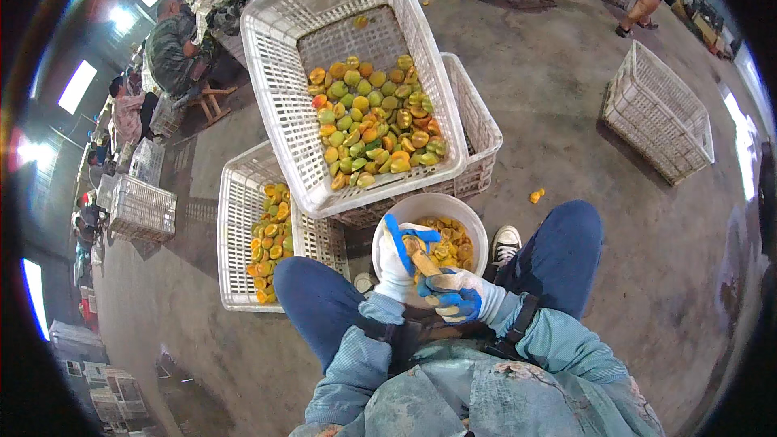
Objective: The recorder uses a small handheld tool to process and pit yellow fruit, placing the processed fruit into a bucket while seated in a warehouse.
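Observation:
Over a white plastic bucket with yellow-orange fruit pieces, my two gloved hands meet. My left hand, in a white and blue glove, holds a piece of fruit. A tool with a light wooden handle is gripped in my right hand, its tip at the fruit and partly hidden. Beyond the bucket, a tilted white plastic crate holds many green and orange fruits, some of them halved. Fruit halves also lie in a lower white crate at the left.
Under the tilted crate stands another crate. A separate crate stands on the concrete floor at the right, and fruit scraps lie near my shoe. People sit at the left among crates; a person's legs show at top right.

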`<act>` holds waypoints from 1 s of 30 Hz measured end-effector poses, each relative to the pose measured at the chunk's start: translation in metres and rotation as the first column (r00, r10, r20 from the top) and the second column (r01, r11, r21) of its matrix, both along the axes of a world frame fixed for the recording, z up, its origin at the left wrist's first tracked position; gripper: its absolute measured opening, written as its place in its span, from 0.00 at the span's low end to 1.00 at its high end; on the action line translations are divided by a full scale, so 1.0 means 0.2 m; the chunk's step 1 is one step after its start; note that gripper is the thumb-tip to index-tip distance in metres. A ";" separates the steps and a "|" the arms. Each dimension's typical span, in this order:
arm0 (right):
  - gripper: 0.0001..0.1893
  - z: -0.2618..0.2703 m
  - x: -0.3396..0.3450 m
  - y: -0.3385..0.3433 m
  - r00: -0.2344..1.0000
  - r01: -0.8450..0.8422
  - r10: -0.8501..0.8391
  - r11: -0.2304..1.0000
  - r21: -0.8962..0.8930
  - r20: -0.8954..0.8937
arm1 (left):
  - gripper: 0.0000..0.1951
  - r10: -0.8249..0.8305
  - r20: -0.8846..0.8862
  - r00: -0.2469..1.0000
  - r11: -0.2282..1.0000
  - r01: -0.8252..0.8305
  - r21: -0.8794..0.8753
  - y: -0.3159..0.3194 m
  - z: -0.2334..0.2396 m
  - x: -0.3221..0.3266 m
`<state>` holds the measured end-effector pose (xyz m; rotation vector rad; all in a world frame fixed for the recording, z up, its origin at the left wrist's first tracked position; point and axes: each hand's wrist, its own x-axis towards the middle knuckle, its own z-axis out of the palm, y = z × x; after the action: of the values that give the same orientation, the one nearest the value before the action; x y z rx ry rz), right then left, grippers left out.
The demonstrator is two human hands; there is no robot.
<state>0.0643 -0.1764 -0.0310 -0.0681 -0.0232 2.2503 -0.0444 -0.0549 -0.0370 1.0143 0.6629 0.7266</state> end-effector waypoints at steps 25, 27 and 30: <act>0.23 -0.05 -0.04 0.07 -0.535 -0.347 -0.226 0.937 0.032 0.814 | 0.32 0.437 0.465 0.770 0.876 -0.246 -0.416 0.46 0.29 -0.53; 0.23 -0.01 -0.02 0.10 -0.511 -0.289 -0.178 0.957 0.027 0.841 | 0.23 0.462 0.204 0.863 0.861 -0.381 -0.338 0.40 0.28 -0.32; 0.23 -0.03 -0.04 0.10 -0.461 -0.299 -0.160 0.954 0.017 0.873 | 0.19 0.291 -0.005 0.957 0.954 -0.290 -0.074 0.49 0.28 -0.11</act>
<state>0.0568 -0.1558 -0.0360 -2.0803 -1.4229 1.3150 -0.0662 0.0433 0.0184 0.8548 0.8386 0.9544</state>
